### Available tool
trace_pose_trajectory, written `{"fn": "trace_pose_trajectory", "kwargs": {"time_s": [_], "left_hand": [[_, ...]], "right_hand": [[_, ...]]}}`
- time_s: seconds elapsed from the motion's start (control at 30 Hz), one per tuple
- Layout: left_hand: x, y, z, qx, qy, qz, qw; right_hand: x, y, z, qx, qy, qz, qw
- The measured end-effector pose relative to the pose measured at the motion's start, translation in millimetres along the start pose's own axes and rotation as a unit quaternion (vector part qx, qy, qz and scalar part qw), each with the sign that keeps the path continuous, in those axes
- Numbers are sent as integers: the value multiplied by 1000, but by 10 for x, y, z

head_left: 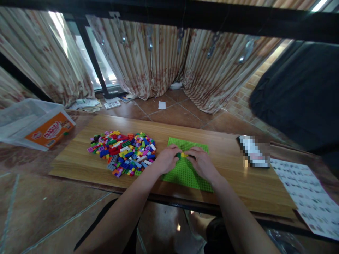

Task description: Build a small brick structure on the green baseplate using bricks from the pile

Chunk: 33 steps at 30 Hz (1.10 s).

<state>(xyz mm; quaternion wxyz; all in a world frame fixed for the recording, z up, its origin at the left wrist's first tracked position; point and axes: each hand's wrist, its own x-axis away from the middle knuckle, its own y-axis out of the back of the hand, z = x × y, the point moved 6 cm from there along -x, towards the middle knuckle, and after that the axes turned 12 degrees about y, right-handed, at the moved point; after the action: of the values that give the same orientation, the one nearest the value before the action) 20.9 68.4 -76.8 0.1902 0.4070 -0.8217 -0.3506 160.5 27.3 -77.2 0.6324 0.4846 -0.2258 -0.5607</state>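
A bright green studded baseplate (182, 176) lies on the wooden board in front of me. Over its upper half, my left hand (168, 157) pinches a small dark green brick (179, 155). From the other side my right hand (200, 160) has its fingers closed on a yellow brick (184, 155). The two bricks sit side by side between my fingertips; whether they are joined or pressed onto the plate I cannot tell. A heap of mixed coloured bricks (127, 150) spreads left of the baseplate, close to my left forearm.
A clear plastic tub (31, 109) with an orange label stands at the far left. On the right of the wooden board (225, 144) lies a phone-like device (254, 151), its screen blurred. A printed sheet (304, 190) hangs past the board's right end. Curtains (159, 60) rise behind.
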Motion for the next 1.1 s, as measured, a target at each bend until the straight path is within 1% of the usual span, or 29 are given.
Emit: {"fn": "trace_pose_trajectory", "kwargs": {"time_s": [0.13, 0.2, 0.27, 0.33, 0.43, 0.5, 0.57, 0.63, 0.67, 0.73, 0.8, 0.87, 0.97, 1.03, 1.1], "left_hand": [[9, 21, 3, 3, 3, -4, 1000], [13, 42, 5, 6, 13, -1, 1000], [23, 73, -5, 10, 15, 4, 1000], [38, 128, -18, 16, 11, -2, 1000], [61, 260, -1, 29, 14, -42, 999], [70, 365, 48, 36, 29, -79, 996], [74, 480, 122, 54, 47, -125, 990], [81, 608, 217, 96, 67, -183, 976], [90, 676, 269, 126, 78, -217, 965], [122, 811, 375, 197, 99, -287, 932], [172, 935, 471, 267, 121, -348, 891], [235, 1049, 550, 338, 139, -394, 843], [346, 1199, 661, 452, 151, -440, 761], [416, 1273, 743, 519, 160, -453, 707], [481, 1328, 823, 560, 174, -461, 665]], "right_hand": [[13, 17, -1, -15, -2, -3, 1000], [15, 61, 2, -43, -9, -18, 999], [16, 159, -15, -73, -23, -64, 995], [28, 299, -65, -93, -42, -138, 985], [88, 506, -188, -91, -89, -255, 959], [137, 596, -253, -79, -121, -313, 939], [165, 646, -266, -68, -136, -349, 925], [161, 663, -228, -63, -135, -367, 918], [149, 661, -196, -62, -132, -371, 917], [113, 636, -118, -67, -125, -369, 918], [72, 590, -24, -75, -117, -358, 923], [31, 518, 91, -78, -104, -334, 934], [-26, 361, 323, -86, -68, -282, 953], [-72, 217, 522, -98, -26, -232, 968], [-117, 61, 730, -88, 16, -177, 980]]}}
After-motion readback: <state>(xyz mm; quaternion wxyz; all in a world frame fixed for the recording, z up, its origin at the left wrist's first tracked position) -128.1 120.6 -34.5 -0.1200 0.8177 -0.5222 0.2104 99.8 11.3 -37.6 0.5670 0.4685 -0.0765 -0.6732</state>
